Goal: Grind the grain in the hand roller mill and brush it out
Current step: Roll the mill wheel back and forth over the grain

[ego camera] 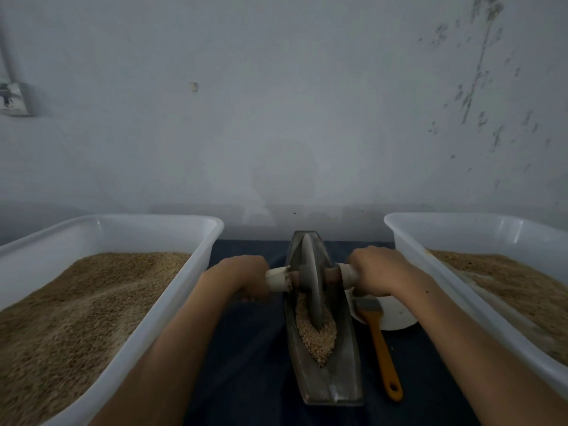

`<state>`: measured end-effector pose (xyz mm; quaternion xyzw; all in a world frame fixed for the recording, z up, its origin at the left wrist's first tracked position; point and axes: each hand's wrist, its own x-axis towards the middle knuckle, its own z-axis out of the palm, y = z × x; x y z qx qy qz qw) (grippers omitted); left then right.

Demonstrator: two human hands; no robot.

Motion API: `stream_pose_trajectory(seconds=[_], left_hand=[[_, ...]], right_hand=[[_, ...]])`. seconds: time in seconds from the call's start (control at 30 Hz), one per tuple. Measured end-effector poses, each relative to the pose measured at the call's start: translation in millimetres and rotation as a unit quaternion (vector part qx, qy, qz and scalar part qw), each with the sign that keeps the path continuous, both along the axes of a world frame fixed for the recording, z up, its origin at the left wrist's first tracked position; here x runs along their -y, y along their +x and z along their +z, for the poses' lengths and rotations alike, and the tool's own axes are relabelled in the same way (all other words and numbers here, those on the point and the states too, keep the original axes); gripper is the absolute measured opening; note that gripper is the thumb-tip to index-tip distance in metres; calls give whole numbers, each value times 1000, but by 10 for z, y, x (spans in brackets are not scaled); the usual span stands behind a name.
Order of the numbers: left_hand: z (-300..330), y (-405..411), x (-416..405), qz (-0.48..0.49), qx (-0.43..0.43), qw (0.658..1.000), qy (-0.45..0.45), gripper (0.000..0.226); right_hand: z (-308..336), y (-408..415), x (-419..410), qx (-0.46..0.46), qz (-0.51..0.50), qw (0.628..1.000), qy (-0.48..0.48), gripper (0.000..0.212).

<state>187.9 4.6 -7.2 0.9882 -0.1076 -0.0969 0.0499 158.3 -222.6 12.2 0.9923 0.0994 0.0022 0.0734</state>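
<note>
Two white tubs of grain; one roller mill; one brush; one white bowl; two hands.

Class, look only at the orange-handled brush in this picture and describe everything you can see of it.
The brush has a long orange handle, plastic by its look, with a hole at the near end and a grey band below pale bristles at the far end. It lies flat on the dark cloth, right of the mill trough, bristles by the white bowl. Neither hand holds it.

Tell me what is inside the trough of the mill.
Inside the trough lies grain, with the wheel standing in it. The trough floor under the grain is hidden.
</note>
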Motion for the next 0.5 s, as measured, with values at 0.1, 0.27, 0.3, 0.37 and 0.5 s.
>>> stream_pose_trajectory(seconds=[0.1, 0.27, 0.3, 0.37, 0.5], left_hand=[[4, -27, 39, 10, 83, 996, 37, 27], [-84, -25, 83, 18, 235, 971, 42, 23], [-99, -25, 85, 21, 245, 969, 38, 22], [-114, -25, 80, 24, 245, 969, 35, 20], [-62, -35, 57, 19, 174, 983, 54, 30]], right_hand=[[-76, 36, 6, 60, 1, 998, 21, 8], [-289, 114, -3, 238, 2, 970, 50, 9], [-312, 119, -11, 258, -1, 965, 48, 8], [-322, 119, -13, 271, -2, 962, 43, 7], [-196, 74, -6, 180, 0, 983, 20, 9]])
